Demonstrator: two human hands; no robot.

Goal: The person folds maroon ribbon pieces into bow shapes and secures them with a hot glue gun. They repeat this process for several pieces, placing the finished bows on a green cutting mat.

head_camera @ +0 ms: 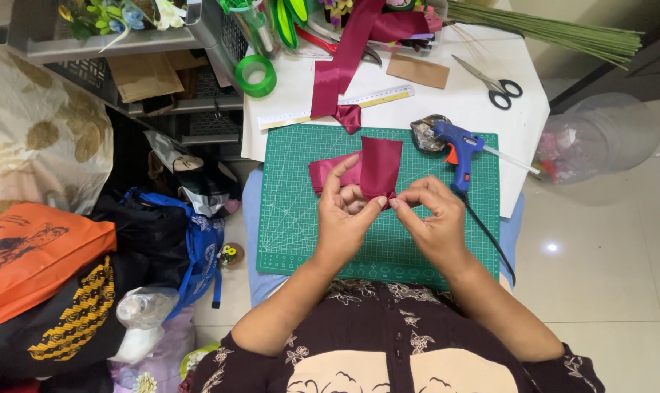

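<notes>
Looked like a home craft corner, set up on a small white worktop over a glossy tiled floor. Held a green cutting mat, blue glue gun, scissors, ruler, maroon ribbon, green tape roll and a bundle of green floral stems. Was hemmed in on one side by grey plastic crates, artificial flowers and heaped cloth bags.

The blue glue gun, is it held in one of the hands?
No, the glue gun lies on the green cutting mat, while both hands pinch the maroon ribbon piece.
</notes>
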